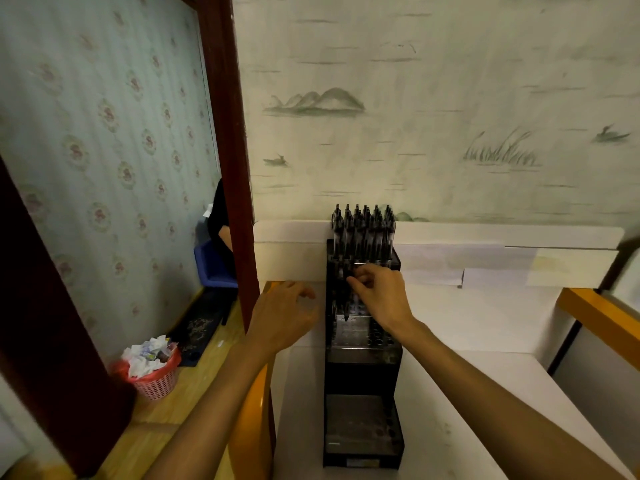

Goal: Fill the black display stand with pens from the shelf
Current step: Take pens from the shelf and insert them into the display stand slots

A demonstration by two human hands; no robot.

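Observation:
A tall black display stand (363, 372) with stepped tiers stands on the white shelf top (485, 393). Its top tier is packed with several black pens (363, 230) standing upright. The middle tier (360, 332) shows rows of holes, with a few pens at its left side. My right hand (379, 294) is over the middle tier and pinches a black pen (344, 292) that points down toward the holes. My left hand (284, 313) hovers just left of the stand with loosely curled fingers and holds nothing. The bottom tier (360, 420) holds no pens.
A white cardboard panel (485, 258) lines the back of the shelf. Orange wooden rails (599, 313) frame the shelf on both sides. A dark red door frame (235, 150) stands to the left. On the floor sits a pink basket (152, 375) full of paper scraps, with a blue chair (214, 268) beyond.

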